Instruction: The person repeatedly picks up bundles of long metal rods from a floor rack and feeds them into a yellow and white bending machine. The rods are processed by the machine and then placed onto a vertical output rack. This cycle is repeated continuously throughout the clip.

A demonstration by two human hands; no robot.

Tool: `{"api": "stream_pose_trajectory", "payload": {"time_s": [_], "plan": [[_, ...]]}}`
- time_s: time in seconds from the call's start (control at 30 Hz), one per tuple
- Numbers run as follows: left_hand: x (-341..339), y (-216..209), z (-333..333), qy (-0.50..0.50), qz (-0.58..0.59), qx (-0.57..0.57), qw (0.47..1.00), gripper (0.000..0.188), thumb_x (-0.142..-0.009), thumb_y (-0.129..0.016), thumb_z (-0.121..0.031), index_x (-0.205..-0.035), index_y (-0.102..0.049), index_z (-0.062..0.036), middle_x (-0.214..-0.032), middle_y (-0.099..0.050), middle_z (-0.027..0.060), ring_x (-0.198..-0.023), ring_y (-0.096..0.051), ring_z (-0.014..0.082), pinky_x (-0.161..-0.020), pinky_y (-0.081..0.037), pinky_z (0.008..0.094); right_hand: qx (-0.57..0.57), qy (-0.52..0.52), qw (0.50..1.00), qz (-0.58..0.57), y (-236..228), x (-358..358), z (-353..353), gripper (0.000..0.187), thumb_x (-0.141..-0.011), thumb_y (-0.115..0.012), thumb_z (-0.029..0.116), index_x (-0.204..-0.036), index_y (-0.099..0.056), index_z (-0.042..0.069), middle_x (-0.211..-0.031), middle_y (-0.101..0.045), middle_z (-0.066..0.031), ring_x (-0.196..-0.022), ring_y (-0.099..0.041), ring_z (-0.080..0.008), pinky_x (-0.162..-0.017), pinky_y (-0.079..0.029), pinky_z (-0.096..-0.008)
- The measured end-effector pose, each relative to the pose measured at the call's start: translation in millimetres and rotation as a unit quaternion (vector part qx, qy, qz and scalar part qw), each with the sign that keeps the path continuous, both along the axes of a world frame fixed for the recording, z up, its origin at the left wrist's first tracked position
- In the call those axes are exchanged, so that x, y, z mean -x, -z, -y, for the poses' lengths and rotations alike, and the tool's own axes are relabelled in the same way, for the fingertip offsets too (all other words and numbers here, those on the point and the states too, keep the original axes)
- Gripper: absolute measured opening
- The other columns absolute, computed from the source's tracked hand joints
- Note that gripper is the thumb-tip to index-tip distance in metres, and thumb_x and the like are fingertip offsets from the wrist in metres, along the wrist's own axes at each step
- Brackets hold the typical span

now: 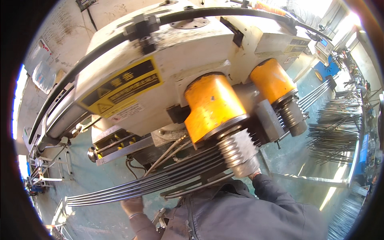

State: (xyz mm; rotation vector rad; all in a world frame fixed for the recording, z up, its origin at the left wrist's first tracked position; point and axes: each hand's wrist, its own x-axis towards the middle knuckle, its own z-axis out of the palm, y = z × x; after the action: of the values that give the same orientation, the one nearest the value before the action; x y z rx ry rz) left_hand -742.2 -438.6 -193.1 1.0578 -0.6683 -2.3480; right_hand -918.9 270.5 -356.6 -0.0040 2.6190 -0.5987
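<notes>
Several long dark metal rods (132, 185) lie side by side, running from the far left toward the machine's middle. My left hand (133, 206) is at their near side, its fingers closed about the rods and partly hidden by them. My right hand (255, 173) shows only as a small patch beside the ridged metal roller (240, 154); its fingers are hidden behind that. Above the rods stands the large off-white machine (160, 96), with two orange cylindrical housings (214, 106) carrying ridged rollers. More rod ends (316, 96) emerge on the machine's far right side.
A black hose (92, 56) arches over the machine. Thick piles of rods (336, 130) rest on a rack at the right. At the left stands a metal frame (52, 166). Thin hoses (166, 155) hang under the machine, above a green floor (96, 218).
</notes>
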Motion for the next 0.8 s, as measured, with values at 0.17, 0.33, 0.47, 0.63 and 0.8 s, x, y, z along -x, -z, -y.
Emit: {"api": "stream_pose_trajectory", "payload": {"time_s": [0.17,0.33,0.47,0.63,0.8], "plan": [[53,-17,-104,0.212,0.127,0.186,0.951,0.035,-0.115,-0.060,-0.034,-0.131,-0.070,-0.0052,-0.134,-0.076,0.0152,-0.122,-0.072,0.0357,-0.104,-0.059,0.0538,0.007,0.064,0.996,0.057,20,43,-30,0.046,-0.097,-0.073,0.044,-0.113,-0.086,0.004,-0.108,-0.084,-0.0234,-0.109,-0.081,-0.0376,-0.097,-0.060,-0.0466],[73,-85,-129,0.302,0.298,0.390,0.817,0.037,-0.114,-0.062,-0.031,-0.139,-0.070,-0.0053,-0.139,-0.075,0.0157,-0.126,-0.072,0.0328,-0.106,-0.060,0.0497,0.191,0.264,0.943,0.068,-36,64,2,0.038,-0.097,-0.075,0.039,-0.103,-0.083,0.002,-0.090,-0.082,-0.0153,-0.086,-0.077,-0.0280,-0.083,-0.058,-0.0433],[79,-96,-114,0.169,0.037,0.138,0.975,0.038,-0.114,-0.059,-0.032,-0.138,-0.073,-0.0063,-0.141,-0.076,0.0125,-0.129,-0.071,0.0305,-0.106,-0.059,0.0454,0.169,0.292,0.938,0.084,-88,41,23,0.037,-0.099,-0.076,0.037,-0.105,-0.084,0.002,-0.091,-0.082,-0.0149,-0.088,-0.078,-0.0274,-0.083,-0.058,-0.0425],[70,-87,-104,0.212,-0.107,0.191,0.953,0.043,-0.112,-0.060,-0.039,-0.141,-0.072,-0.0089,-0.144,-0.074,0.0140,-0.128,-0.070,0.0319,-0.105,-0.057,0.0466,0.243,0.307,0.920,-0.005,-158,12,51,0.037,-0.101,-0.078,0.035,-0.110,-0.083,0.001,-0.096,-0.083,-0.0118,-0.090,-0.077,-0.0235,-0.086,-0.059,-0.0396],[68,-106,-97,0.257,-0.230,0.142,0.928,0.047,-0.112,-0.061,-0.037,-0.149,-0.068,-0.0081,-0.150,-0.070,0.0127,-0.133,-0.066,0.0303,-0.104,-0.055,0.0487,0.374,0.354,0.845,-0.145,-252,9,63,0.032,-0.105,-0.076,0.026,-0.121,-0.081,-0.002,-0.106,-0.083,-0.0103,-0.098,-0.074,-0.0180,-0.092,-0.057,-0.0353]]}}
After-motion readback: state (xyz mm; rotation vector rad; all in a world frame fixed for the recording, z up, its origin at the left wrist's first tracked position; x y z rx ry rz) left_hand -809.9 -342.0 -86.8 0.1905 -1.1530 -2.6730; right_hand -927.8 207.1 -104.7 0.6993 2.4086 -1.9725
